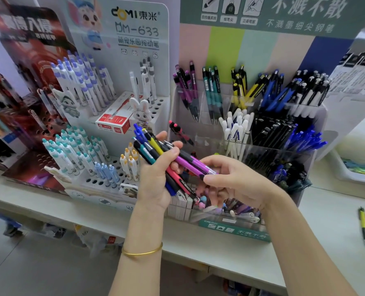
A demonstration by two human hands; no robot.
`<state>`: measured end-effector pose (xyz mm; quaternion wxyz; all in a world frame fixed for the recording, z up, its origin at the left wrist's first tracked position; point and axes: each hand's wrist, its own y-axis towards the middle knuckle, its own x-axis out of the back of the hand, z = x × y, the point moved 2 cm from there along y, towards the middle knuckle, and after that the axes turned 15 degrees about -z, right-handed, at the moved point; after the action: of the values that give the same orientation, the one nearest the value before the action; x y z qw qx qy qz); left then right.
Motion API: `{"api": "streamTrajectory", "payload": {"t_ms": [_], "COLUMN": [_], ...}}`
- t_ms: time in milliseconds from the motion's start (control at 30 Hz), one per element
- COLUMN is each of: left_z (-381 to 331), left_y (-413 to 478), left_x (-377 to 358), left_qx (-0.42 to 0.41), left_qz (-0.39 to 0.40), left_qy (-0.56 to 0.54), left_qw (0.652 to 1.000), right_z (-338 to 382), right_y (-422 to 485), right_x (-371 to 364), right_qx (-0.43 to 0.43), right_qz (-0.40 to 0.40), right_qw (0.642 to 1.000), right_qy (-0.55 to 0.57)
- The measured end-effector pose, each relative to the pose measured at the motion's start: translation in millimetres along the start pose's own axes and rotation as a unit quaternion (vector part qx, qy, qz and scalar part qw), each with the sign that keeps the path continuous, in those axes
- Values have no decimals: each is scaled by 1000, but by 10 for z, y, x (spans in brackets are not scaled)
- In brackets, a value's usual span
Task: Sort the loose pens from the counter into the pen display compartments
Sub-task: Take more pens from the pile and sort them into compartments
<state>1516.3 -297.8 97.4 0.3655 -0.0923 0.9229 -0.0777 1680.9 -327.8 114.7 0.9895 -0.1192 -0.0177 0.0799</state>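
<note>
Head: pen bundle [154, 146]; DOMI DM-633 sign [137, 28]

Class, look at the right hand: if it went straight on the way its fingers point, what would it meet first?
The right hand pinches a purple pen and points left along it. It would probably first meet the bundle of pens gripped by the left hand, though depth is hard to judge.

We can make out "DOMI 東米" and "DM-633" on the white backboard [134, 28], plus "不溅不散" on the green header [305, 9] above the pen display [207, 144].
</note>
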Motion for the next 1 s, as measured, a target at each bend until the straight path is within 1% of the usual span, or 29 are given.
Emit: {"api": "streamTrajectory", "payload": {"t_ms": [67, 133, 200, 233, 300, 400, 567, 667, 800, 900, 1000], "left_z": [-20, -8, 39, 57, 70, 68, 63, 83, 67, 5, -86], "left_y": [17, 2, -15, -25, -40, -63, -102, -95, -58, -32, 18], "left_x": [-5, -46, -79, -90, -105, -126, -185, -210, -244, -302, -314], "left_qx": [-15, -20, -13, -5, 10, 15, 41, 50, 49, 62, 72], "left_qz": [-13, -13, -2, 3, 10, 2, -5, -14, -29, -55, -83], "left_qy": [-41, -79, -101, -109, -117, -111, -135, -138, -128, -105, -93], "left_qw": [999, 997, 995, 994, 993, 994, 990, 989, 990, 991, 990], "right_z": [-78, -196, -280, -282, -230, -96, 62, 107, 169, 295, 540], "right_y": [-32, -26, 7, 11, 12, 17, 52, 79, 138, 200, 277], "right_x": [-46, -182, -328, -375, -417, -431, -489, -512, -463, -356, -159], "right_qx": [38, 68, 101, 115, 131, 134, 132, 114, 115, 156, 240], "right_qz": [-80, -146, -169, -166, -158, -180, -245, -278, -310, -338, -379], "right_qw": [988, 952, 915, 907, 911, 917, 902, 888, 887, 869, 845], "right_qy": [126, 261, 351, 371, 358, 329, 331, 348, 322, 326, 291]}}
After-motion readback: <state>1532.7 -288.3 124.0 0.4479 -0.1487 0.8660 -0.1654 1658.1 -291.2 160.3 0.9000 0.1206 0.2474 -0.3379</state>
